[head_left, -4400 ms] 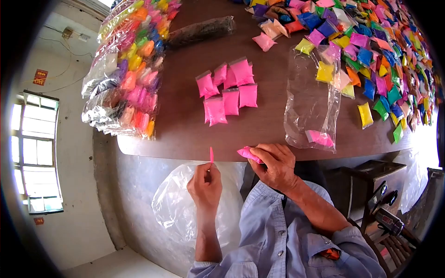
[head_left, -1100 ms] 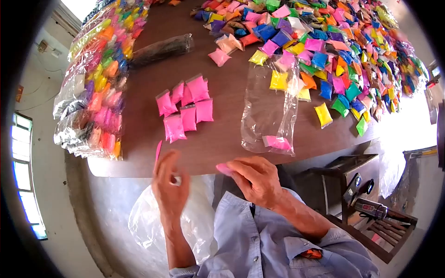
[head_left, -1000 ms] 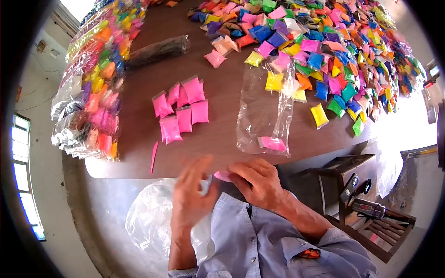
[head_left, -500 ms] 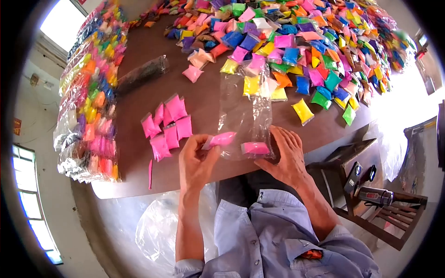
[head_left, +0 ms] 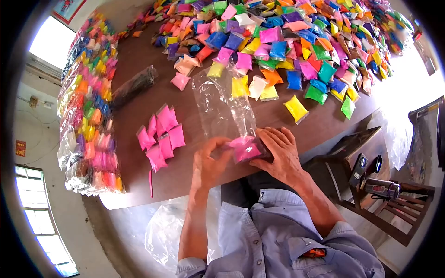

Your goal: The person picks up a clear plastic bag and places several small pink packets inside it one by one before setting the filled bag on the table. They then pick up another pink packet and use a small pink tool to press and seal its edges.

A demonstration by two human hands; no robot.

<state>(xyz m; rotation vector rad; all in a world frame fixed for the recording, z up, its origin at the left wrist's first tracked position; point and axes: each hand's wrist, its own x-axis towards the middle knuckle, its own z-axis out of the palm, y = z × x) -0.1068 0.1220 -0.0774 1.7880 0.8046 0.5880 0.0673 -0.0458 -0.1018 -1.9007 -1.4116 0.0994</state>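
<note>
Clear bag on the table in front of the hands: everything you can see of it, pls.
The clear bag is long, see-through, wrinkled and shiny, like thin plastic film. It lies on the table, stretching away from the person, its far end reaching the edge of the packet heap. At its near end, between the left hand and right hand, bright pink filling shows; packet count unclear. The right hand appears to touch that end; left-hand contact is unclear.
</note>
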